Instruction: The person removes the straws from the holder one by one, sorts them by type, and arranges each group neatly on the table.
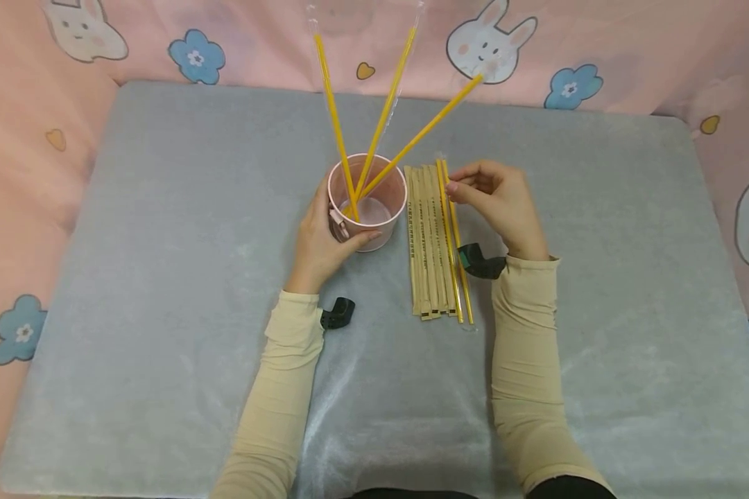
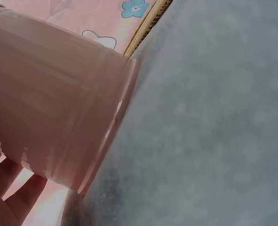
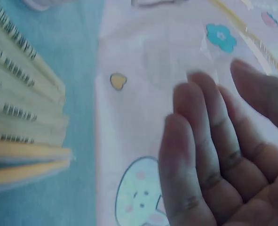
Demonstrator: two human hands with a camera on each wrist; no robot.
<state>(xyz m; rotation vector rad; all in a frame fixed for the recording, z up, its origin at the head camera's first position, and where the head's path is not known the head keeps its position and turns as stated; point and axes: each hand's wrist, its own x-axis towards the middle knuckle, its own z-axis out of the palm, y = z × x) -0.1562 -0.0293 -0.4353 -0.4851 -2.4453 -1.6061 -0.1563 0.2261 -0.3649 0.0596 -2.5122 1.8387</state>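
Observation:
My left hand (image 1: 324, 239) grips a pink cup (image 1: 374, 239) by its side, thumb near the rim; the left wrist view shows the cup wall (image 2: 59, 94) close up with fingers (image 2: 26, 197) behind it. Three yellow straws (image 1: 335, 111) in clear wrappers lean out of the cup, fanned apart. To its right, two more yellow straws (image 1: 465, 277) lie beside a row of several brown paper-wrapped straws (image 1: 424, 242). Over the upper ends of the yellow pair is my right hand (image 1: 499, 197). In the right wrist view its fingers (image 3: 178, 150) stand apart from the thumb, holding nothing.
A grey cloth-covered table (image 1: 193, 277) lies under everything. Behind it hangs a pink curtain (image 1: 274, 48) printed with rabbits and flowers. Small black cameras (image 1: 338, 314) sit on both wrists, the right one overlapping the lower straws.

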